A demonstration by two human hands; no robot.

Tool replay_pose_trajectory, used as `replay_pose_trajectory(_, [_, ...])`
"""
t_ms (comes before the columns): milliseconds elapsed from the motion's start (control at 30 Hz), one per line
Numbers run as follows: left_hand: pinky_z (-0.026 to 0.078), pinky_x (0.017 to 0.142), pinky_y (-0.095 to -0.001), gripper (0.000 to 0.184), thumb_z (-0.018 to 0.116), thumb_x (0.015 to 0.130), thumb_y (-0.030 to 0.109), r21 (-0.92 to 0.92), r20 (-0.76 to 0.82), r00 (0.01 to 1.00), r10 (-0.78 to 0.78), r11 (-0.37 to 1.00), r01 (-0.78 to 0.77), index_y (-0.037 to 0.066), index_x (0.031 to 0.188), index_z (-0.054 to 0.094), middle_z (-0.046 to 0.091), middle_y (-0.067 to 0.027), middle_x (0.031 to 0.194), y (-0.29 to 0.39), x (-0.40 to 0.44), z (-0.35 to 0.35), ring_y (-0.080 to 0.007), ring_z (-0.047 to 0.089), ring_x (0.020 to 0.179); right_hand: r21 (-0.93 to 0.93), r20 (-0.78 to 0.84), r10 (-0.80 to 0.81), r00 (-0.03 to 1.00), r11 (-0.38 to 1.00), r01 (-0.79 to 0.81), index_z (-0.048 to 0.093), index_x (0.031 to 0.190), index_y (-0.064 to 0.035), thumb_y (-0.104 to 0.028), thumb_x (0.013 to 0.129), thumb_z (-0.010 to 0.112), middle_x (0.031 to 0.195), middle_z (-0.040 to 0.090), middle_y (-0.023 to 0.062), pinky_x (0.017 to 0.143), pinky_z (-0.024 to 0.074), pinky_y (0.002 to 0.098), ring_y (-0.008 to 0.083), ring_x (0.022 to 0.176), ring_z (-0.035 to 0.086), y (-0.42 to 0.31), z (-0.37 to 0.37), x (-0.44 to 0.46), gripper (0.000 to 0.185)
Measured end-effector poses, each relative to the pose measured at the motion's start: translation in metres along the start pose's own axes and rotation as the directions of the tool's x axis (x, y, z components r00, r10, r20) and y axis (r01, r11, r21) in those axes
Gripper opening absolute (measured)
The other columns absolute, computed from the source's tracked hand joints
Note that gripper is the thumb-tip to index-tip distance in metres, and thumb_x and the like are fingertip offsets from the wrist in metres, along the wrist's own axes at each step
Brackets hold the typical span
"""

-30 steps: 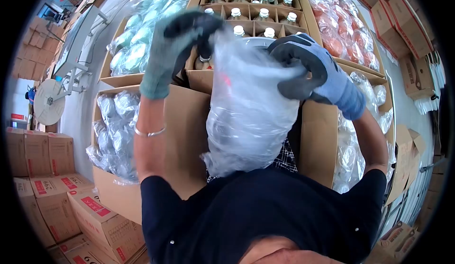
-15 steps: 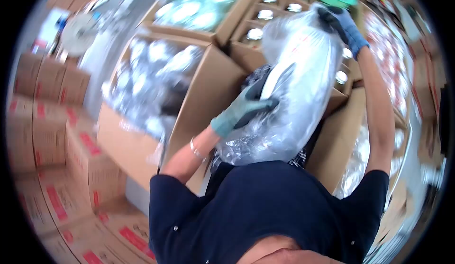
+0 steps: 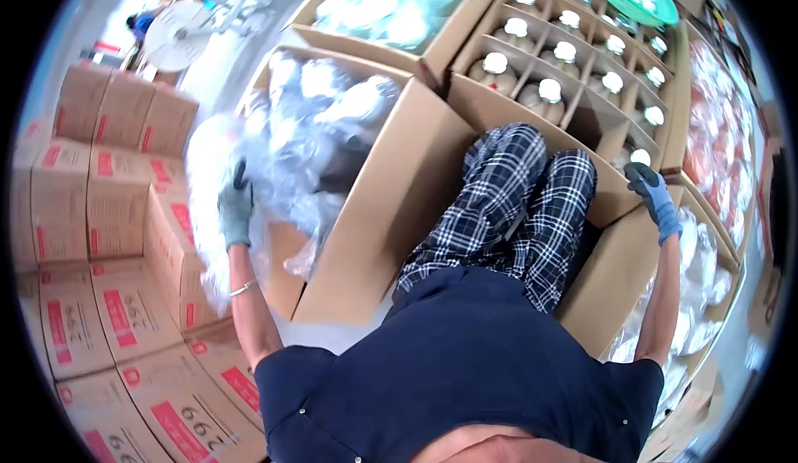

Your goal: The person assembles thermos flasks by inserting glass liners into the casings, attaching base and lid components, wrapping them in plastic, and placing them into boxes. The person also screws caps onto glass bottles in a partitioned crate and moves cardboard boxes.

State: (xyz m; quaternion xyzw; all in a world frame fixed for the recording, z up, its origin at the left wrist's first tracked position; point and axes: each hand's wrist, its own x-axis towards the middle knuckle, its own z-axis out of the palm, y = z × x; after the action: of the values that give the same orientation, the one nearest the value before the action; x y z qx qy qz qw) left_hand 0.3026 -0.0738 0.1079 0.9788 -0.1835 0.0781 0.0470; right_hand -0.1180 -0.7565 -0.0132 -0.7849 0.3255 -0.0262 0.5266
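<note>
My left hand (image 3: 236, 205), in a grey-green glove, is closed on a clear plastic bag (image 3: 209, 172) at the left, outside the open carton of wrapped items (image 3: 312, 122). The bag is blurred, and its contents cannot be made out. My right hand (image 3: 654, 193), in a blue-grey glove, is at the near right corner of the divided carton (image 3: 540, 135). Its fingers are slightly bent and apart, beside a bottle with a pale cap (image 3: 639, 156). Several capped bottles stand upright in the cardboard compartments.
A green basin (image 3: 657, 2) sits on the far end of the divided carton. Cartons of wrapped goods flank it: pale green ones (image 3: 399, 6) behind, reddish ones (image 3: 719, 130) at right, clear ones (image 3: 702, 272) near my right arm. Sealed boxes (image 3: 125, 297) are stacked at left.
The plastic bag has moved from in front of my body to the far left with my left hand. My right hand has let go of it and come down nearer the carton corner.
</note>
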Motion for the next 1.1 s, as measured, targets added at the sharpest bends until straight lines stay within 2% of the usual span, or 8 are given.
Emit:
replay_pose_trajectory(200, [0.029,0.109,-0.0319,0.065,0.04,0.095,0.034,0.44,0.278,0.945,-0.171,0.898,0.032,0.006,0.148,0.014,0.037,-0.0217,0.143,-0.124,-0.041,0.135,-0.0256,0.039,0.132,-0.176,-0.129,-0.093,0.987,0.982,0.069,0.063,0.105,-0.0036,-0.03,0.089,0.06,0.092,0.066,0.0121,0.075,0.0473,0.0358,0.0202,0.077,0.058,0.022,-0.01,-0.011,0.032])
replay_pose_trajectory(400, [0.045,0.087,-0.0446,0.061,0.049,0.088,0.034,0.581,0.563,0.692,-0.451,0.812,0.057,-0.003,0.136,0.038,0.054,-0.026,0.123,-0.013,0.016,0.092,-0.0392,0.056,0.108,-0.43,-0.495,-0.271,0.826,0.902,0.039,0.065,0.102,-0.0117,-0.03,0.083,0.063,0.096,0.067,0.0148,0.077,0.0503,0.0383,0.0324,0.086,0.064,0.025,-0.141,-0.011,0.027])
replay_pose_trajectory(500, [0.046,0.085,-0.0452,0.059,0.05,0.089,0.034,0.48,0.557,0.783,-0.276,0.877,-0.032,-0.004,0.133,0.042,0.058,-0.0257,0.117,0.014,0.075,0.072,-0.0408,0.057,0.104,-0.65,-0.574,-0.118,0.81,0.667,-0.364,0.064,0.096,-0.0131,-0.028,0.081,0.062,0.089,0.065,0.0153,0.076,0.049,0.0422,0.0317,0.082,0.063,0.043,-0.217,-0.005,0.022])
replay_pose_trajectory(633, [0.047,0.082,-0.0431,0.054,0.052,0.091,0.036,0.28,0.343,0.939,-0.032,0.957,-0.07,-0.002,0.128,0.049,0.06,-0.0257,0.114,0.151,0.159,0.054,-0.0395,0.06,0.101,-0.923,0.159,-0.353,0.922,0.279,0.266,0.065,0.094,-0.0123,-0.025,0.074,0.065,0.102,0.061,0.0069,0.09,0.0421,0.0382,0.0261,0.105,0.055,0.07,-0.226,0.059,0.024])
replay_pose_trajectory(733, [0.047,0.091,-0.0318,0.046,0.053,0.089,0.001,-0.426,0.256,0.938,0.234,0.898,-0.107,0.0,0.134,0.044,0.054,-0.017,0.13,0.286,0.182,0.104,-0.0228,0.058,0.111,-0.955,0.177,0.238,0.955,-0.193,0.225,0.062,0.114,-0.0053,-0.04,0.072,0.066,0.115,0.058,0.0146,0.099,0.037,0.0419,0.0306,0.111,0.053,0.069,-0.182,0.105,0.055])
replay_pose_trajectory(833, [0.045,0.094,-0.0325,0.047,0.056,0.086,-0.003,-0.565,0.123,0.666,0.736,0.604,-0.563,0.0,0.132,0.048,0.054,-0.0137,0.129,0.449,0.15,0.118,-0.0243,0.057,0.11,-0.973,0.107,0.387,0.916,-0.148,0.177,0.063,0.111,-0.005,-0.038,0.071,0.066,0.112,0.06,0.0131,0.097,0.0388,0.0405,0.0291,0.108,0.054,0.108,-0.158,0.128,0.052])
replay_pose_trajectory(1033, [0.049,0.081,-0.0379,0.039,0.06,0.083,0.002,-0.636,0.077,0.377,0.923,0.336,-0.694,0.004,0.122,0.057,0.064,-0.0136,0.107,0.605,0.083,0.135,-0.0299,0.062,0.093,-0.973,0.219,0.253,0.942,-0.012,0.23,0.065,0.103,-0.0044,-0.033,0.069,0.067,0.107,0.062,0.0103,0.092,0.0424,0.0379,0.0263,0.102,0.057,0.068,-0.173,0.111,0.045])
replay_pose_trajectory(1100, [0.048,0.081,-0.038,0.038,0.06,0.083,0.003,-0.714,0.112,0.381,0.918,0.341,-0.611,0.004,0.121,0.057,0.064,-0.0141,0.106,0.621,0.079,0.14,-0.0305,0.062,0.092,-0.879,0.278,0.113,0.954,0.431,0.205,0.066,0.101,-0.008,-0.025,0.075,0.064,0.108,0.063,0.0088,0.088,0.0457,0.0377,0.023,0.1,0.059,0.027,-0.224,0.108,0.031])
